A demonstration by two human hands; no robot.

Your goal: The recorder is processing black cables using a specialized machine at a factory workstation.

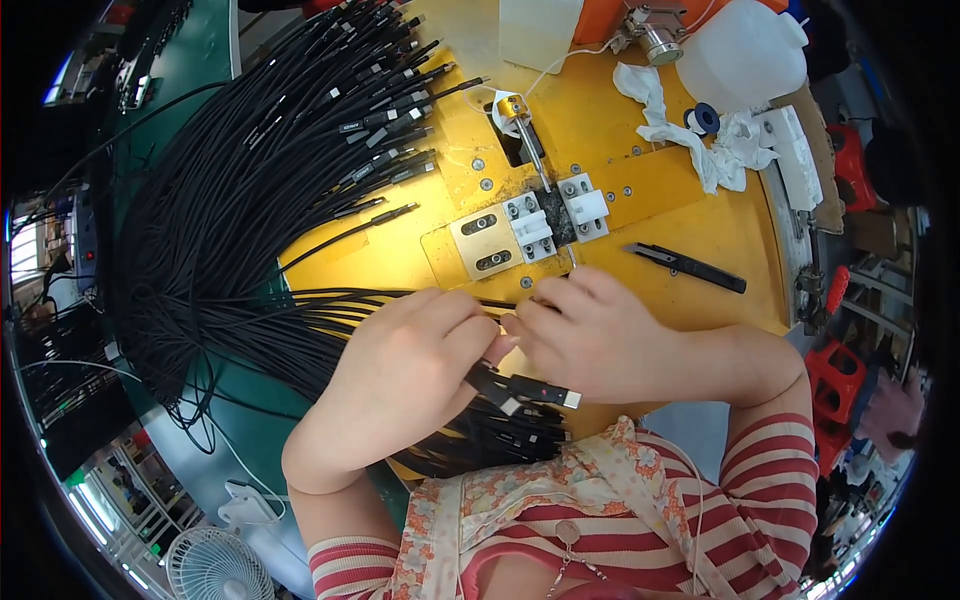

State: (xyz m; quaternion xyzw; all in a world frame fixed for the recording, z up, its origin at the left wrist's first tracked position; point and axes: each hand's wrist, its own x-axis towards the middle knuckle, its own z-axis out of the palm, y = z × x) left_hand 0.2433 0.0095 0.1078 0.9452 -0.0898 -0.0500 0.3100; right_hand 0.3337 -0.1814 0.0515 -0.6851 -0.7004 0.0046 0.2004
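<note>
My left hand (408, 352) is closed around several black cables (484, 388); their metal-tipped connectors (548, 391) stick out below its fingers. Close beside it, almost touching, my right hand (592, 338) is closed in a pinch. A small thin light tip (572, 257) shows above its fingers, too small to name. Just beyond my hands is a metal fixture with white blocks (530, 228) on a gold-coloured worktop (690, 225). A thin metal nozzle (530, 140) points down at the gap between its blocks.
A large bundle of black cables (210, 210) spreads across the left, with more cable ends (500, 440) by my body. A black utility knife (688, 267) lies right of the fixture. Behind it are crumpled tissue (715, 165), a small spool (703, 119) and a white plastic jug (745, 55).
</note>
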